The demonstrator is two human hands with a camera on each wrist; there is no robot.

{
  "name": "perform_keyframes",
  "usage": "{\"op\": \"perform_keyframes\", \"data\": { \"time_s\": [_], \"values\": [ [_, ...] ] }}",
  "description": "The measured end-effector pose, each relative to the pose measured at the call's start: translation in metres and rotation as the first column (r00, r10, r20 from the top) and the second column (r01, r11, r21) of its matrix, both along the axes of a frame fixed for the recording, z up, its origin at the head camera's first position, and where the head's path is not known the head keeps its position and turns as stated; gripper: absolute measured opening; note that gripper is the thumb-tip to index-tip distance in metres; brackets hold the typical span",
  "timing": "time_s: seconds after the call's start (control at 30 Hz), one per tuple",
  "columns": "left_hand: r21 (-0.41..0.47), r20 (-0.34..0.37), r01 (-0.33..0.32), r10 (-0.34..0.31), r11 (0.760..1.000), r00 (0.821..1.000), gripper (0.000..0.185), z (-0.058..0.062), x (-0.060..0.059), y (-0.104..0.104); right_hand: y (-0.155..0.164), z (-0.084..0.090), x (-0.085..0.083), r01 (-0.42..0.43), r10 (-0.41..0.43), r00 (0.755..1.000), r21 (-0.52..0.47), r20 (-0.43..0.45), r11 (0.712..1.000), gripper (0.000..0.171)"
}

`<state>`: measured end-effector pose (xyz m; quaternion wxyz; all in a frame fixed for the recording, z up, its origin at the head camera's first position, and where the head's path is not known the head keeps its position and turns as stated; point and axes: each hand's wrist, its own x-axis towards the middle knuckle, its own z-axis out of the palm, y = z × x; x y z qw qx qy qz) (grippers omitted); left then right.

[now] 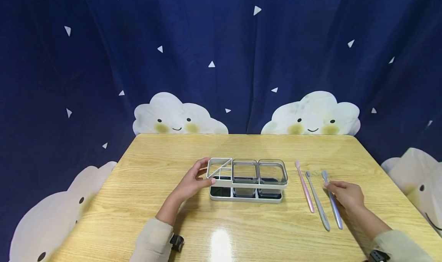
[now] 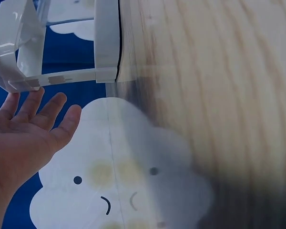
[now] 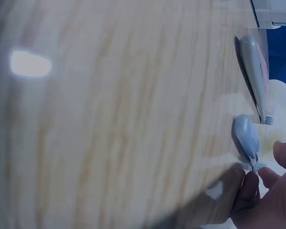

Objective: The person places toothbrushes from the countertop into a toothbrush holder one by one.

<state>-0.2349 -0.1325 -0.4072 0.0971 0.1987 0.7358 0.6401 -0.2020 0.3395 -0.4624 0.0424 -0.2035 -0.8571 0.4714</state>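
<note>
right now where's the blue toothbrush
In the head view the blue toothbrush lies rightmost of three on the table, beside the grey toothbrush, under the right hand.

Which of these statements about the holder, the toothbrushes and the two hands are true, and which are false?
1. Three toothbrushes lie right of the holder. True.
2. The left hand touches the holder's left end. True.
3. A toothbrush stands in the holder. False: all three lie on the table.
4. The right hand is on the pink toothbrush. False: it is on the blue toothbrush.
</note>
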Motion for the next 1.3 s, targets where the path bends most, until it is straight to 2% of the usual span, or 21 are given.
{"op": "perform_keyframes", "data": {
  "time_s": [0.1,0.3,0.43,0.53,0.63,0.73,0.87,1.13,1.3],
  "values": [
    [-0.019,-0.008,0.002,-0.002,1.000,1.000,0.069,0.004,0.003,0.001,-0.001,-0.001,0.000,0.037,-0.037,0.999,-0.004,-0.011,0.999,0.059],
    [-0.042,-0.015,-0.007,0.006,0.999,1.000,0.069,0.005,0.003,-0.001,-0.003,-0.006,0.000,0.138,-0.137,0.990,0.013,-0.045,0.990,0.050],
    [-0.045,-0.020,-0.003,0.002,0.999,1.000,0.069,0.005,0.001,-0.002,-0.005,-0.009,0.000,0.162,-0.160,0.985,0.016,-0.061,0.987,0.049],
    [-0.052,-0.017,0.004,-0.005,0.999,1.000,0.070,0.005,0.000,-0.002,-0.007,-0.010,0.001,0.148,-0.145,0.988,0.045,-0.055,0.988,0.051],
    [-0.066,-0.017,-0.005,0.004,0.998,1.000,0.070,0.005,0.001,-0.002,-0.009,-0.010,0.001,0.105,-0.099,0.993,0.131,-0.057,0.986,0.051],
    [-0.074,-0.017,-0.012,0.011,0.997,1.000,0.069,0.006,0.002,-0.002,-0.009,-0.009,0.002,0.062,-0.048,0.997,0.233,-0.063,0.970,0.046],
    [-0.085,-0.022,-0.014,0.013,0.996,1.000,0.069,0.008,0.003,-0.002,-0.009,-0.010,0.002,0.045,-0.030,0.998,0.304,-0.054,0.952,0.043],
    [-0.087,-0.037,-0.027,0.024,0.996,0.999,0.068,0.006,0.003,-0.002,-0.008,-0.011,-0.001,0.045,-0.040,0.999,0.335,-0.023,0.941,0.038],
    [-0.092,-0.048,-0.025,0.020,0.995,0.999,0.067,0.007,0.003,-0.001,-0.008,-0.009,-0.001,0.052,-0.058,0.998,0.310,0.011,0.949,0.037]
  ]
}}
